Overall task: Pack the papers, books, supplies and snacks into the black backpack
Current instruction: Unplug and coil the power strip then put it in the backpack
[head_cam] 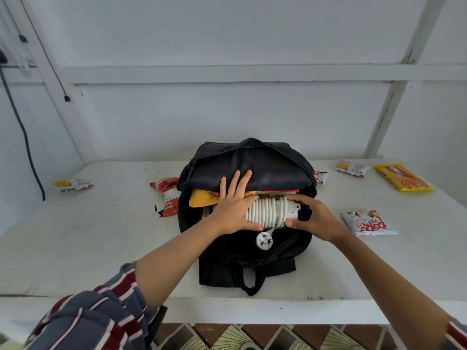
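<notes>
- Now the left hand (235, 205) lies flat on the left end of a white power strip (273, 210) that has its cord wound round it. Its fingers are straight and spread, and the tips reach the bag's flap. Its thumb presses the near side.
- The right hand (316, 218) curls round the right end of the strip and grips it.
- The strip sits in the open mouth of the black backpack (252, 168). The bag lies on the white table (101, 236), under both hands.
- The white plug (264, 240) hangs out just below the hands.
- A yellow pack (199, 200) peeks out of the bag, beside the left hand.
- A red snack pack (166, 195) lies on the table left of the left hand.
- A red and white snack pack (369, 222) lies just right of the right hand.
- A long yellow biscuit pack (403, 178) lies farther off, up and to the right of the right hand.
</notes>
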Demonstrator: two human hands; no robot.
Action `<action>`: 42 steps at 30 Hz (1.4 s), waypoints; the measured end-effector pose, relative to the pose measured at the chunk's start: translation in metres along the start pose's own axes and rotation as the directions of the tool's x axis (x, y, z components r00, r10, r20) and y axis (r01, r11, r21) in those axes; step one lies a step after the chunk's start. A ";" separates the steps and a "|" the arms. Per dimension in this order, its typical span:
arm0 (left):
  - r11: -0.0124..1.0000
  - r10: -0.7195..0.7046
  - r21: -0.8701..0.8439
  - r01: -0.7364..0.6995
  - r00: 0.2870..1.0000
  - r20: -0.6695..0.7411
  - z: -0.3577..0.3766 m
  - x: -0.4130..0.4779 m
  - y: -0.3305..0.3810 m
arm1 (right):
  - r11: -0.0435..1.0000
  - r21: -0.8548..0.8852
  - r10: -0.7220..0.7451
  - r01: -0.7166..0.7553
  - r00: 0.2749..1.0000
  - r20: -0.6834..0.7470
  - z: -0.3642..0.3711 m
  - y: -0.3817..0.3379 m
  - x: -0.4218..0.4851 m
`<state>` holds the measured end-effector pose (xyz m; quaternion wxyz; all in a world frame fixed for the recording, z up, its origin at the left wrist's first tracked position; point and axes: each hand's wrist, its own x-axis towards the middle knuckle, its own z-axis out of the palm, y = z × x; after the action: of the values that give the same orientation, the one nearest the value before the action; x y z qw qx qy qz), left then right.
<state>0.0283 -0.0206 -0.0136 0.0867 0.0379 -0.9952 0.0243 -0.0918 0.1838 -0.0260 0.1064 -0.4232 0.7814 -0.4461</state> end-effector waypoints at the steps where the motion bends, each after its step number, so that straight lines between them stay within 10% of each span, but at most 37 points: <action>1: 1.000 0.012 -0.009 -0.012 1.000 -0.017 0.001 0.000 0.000 | 1.000 -0.010 0.005 -0.005 1.000 0.022 0.000 -0.001 0.002; 18: 0.998 0.052 -0.021 -0.054 0.995 -0.081 -0.011 0.003 0.000 | 0.998 -0.064 0.021 -0.014 0.994 0.111 0.000 -0.013 0.012; 24: 0.928 0.274 -0.076 -0.365 0.807 -0.524 0.000 -0.021 0.022 | 0.999 -0.049 0.000 0.005 0.995 0.103 0.002 -0.011 0.009; 31: 0.927 0.374 0.080 -0.367 0.923 -0.091 0.000 -0.026 0.034 | 0.999 -0.016 0.049 -0.048 0.995 0.089 0.004 -0.012 0.011; 42: 0.907 0.215 -0.410 -0.095 0.942 0.256 -0.006 -0.031 0.015 | 0.999 -0.026 0.038 -0.036 0.997 0.068 0.003 -0.012 0.010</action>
<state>0.0587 -0.0029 -0.0132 -0.0593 -0.0572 -0.9812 -0.1745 -0.0892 0.1716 -0.0162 0.1361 -0.4249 0.7905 -0.4195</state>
